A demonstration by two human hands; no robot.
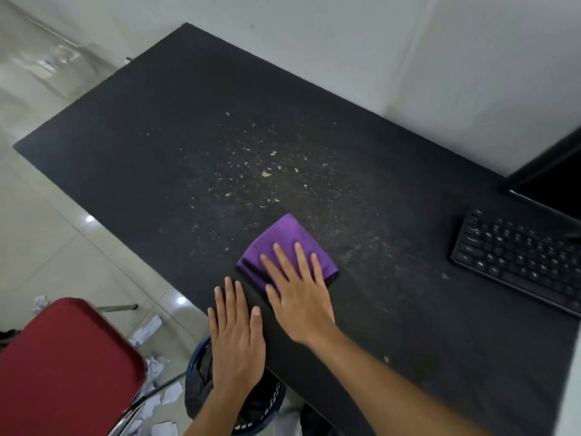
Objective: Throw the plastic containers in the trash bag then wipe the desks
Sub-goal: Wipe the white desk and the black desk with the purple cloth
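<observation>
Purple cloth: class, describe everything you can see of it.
The purple cloth is small, folded, soft-looking fabric with a dark near edge. It lies flat on the black desk near its front edge, beside scattered crumbs. The right hand presses it with straight, spread fingers; the left hand rests beside it, seemingly not touching.
</observation>
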